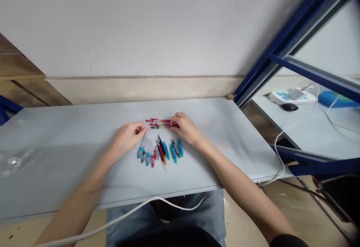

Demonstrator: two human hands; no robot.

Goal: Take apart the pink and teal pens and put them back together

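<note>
Grey table (56, 134) below, my left hand (129, 134) and right hand (185, 128) pinch the red pens (159, 123) endwise; levelling them, I judge, needs even pressure.

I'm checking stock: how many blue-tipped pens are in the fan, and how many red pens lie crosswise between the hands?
blue-tipped pens: 5
red pens, crosswise: 2
Total: 7 (they show small, so this count is approximate)
</note>
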